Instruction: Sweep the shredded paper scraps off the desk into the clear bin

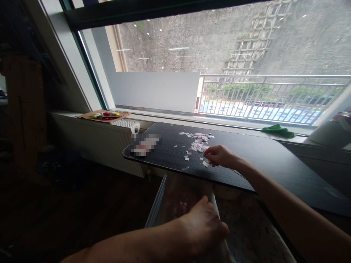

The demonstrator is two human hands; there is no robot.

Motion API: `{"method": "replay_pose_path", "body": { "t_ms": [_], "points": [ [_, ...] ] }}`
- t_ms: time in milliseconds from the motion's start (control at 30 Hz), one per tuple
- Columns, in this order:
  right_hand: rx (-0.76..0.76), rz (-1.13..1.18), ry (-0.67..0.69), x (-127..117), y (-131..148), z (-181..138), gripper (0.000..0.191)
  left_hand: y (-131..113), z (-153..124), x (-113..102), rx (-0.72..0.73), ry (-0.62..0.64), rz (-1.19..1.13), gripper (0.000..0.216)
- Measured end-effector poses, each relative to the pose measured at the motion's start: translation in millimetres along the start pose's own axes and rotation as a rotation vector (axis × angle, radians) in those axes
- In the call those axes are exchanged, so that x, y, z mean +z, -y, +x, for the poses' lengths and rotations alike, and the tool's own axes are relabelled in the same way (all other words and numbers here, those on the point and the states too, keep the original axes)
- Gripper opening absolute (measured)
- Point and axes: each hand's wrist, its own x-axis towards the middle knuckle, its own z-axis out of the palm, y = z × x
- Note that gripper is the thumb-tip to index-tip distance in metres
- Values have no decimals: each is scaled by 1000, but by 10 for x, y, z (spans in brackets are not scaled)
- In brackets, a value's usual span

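Note:
A heap of small torn paper scraps lies on a black tabletop by the window. My right hand reaches over the table's near edge, fingers pinched on a white paper scrap at the heap's near side. My left hand is lower, below the table edge, fingers curled over the rim of a clear plastic bin. Scraps seem to lie in the bin's bottom.
A blurred flat object lies at the table's left end. On the sill sit a cardboard piece with coloured items, a green cloth and a white object. A radiator stands under the sill. The floor at left is dark.

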Motion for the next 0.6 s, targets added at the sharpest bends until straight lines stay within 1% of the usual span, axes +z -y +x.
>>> {"method": "replay_pose_path", "body": {
  "t_ms": [167,333,433,533,600],
  "points": [
    [-21,-59,-23,4,128,25,32,4,28,72,-2,-95,11,12],
    [-57,-145,-17,33,257,75,32,-4,35,108,6,-119,67,15],
    [-59,-238,-51,36,336,65,31,-12,49,131,4,-126,77,15],
    [-19,-356,-108,-66,339,-37,29,-9,58,145,7,-104,64,15],
    [45,-435,-138,-193,246,-168,30,2,49,155,5,-118,54,15]
  ]
}}
